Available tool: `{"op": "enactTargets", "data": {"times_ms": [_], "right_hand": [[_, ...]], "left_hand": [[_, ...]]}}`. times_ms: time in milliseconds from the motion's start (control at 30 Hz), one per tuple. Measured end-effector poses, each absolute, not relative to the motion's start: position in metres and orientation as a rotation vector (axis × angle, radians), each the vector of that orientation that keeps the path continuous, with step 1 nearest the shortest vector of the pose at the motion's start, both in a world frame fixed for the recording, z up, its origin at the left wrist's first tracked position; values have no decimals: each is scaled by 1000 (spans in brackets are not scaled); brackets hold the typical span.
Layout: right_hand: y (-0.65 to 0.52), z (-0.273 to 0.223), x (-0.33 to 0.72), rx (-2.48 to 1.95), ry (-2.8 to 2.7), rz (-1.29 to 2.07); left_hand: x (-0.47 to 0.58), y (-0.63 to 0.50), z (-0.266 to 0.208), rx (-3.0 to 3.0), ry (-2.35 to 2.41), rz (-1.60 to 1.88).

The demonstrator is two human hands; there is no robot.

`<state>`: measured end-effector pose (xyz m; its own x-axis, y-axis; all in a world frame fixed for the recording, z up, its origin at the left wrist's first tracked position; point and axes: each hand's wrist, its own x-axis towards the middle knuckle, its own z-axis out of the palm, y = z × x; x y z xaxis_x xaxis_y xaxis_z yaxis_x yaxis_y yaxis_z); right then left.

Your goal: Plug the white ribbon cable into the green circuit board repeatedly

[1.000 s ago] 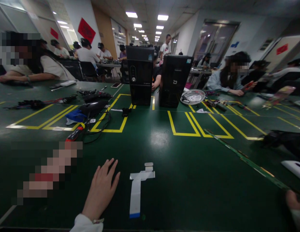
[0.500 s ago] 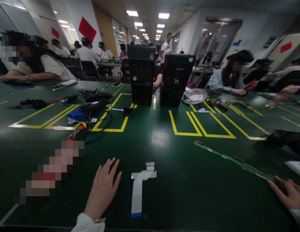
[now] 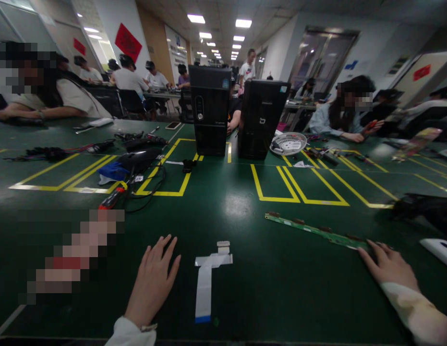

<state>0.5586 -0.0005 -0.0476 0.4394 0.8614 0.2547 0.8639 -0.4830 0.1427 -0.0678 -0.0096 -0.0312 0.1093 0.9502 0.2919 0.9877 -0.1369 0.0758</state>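
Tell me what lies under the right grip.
The near end of the long green circuit strip goes out of sight at the right grip. The strip's tip is covered, as is the tabletop directly below; anything else there cannot be seen.

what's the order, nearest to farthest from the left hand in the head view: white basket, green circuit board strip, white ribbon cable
1. White ribbon cable: just right of the left hand.
2. Green circuit board strip: farther right, its right end at the right hand.
3. White basket: farther back, right of the two black towers.
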Motion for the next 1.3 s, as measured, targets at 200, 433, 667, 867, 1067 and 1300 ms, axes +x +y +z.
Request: {"op": "enactTargets", "data": {"times_ms": [200,433,667,867,1067,1300], "right_hand": [[44,-44,448,-2378,-1891,-447],[55,-34,336,-2100,-2068,-496],[49,-26,283,-2025,-2151,-421],[42,-23,274,-2049,-2186,-370],[30,-20,255,-2043,-2209,-340],[23,-17,233,-2025,-2210,-262]], "left_hand": [[-68,-10,-31,-2238,-1968,-401],[-70,-10,-33,-2234,-1961,-378],[-69,-10,-31,-2230,-1955,-385],[-68,-10,-31,-2225,-1937,-400],[-67,-10,-32,-2227,-1934,-409],[-68,-9,-31,-2235,-1952,-396]]}}
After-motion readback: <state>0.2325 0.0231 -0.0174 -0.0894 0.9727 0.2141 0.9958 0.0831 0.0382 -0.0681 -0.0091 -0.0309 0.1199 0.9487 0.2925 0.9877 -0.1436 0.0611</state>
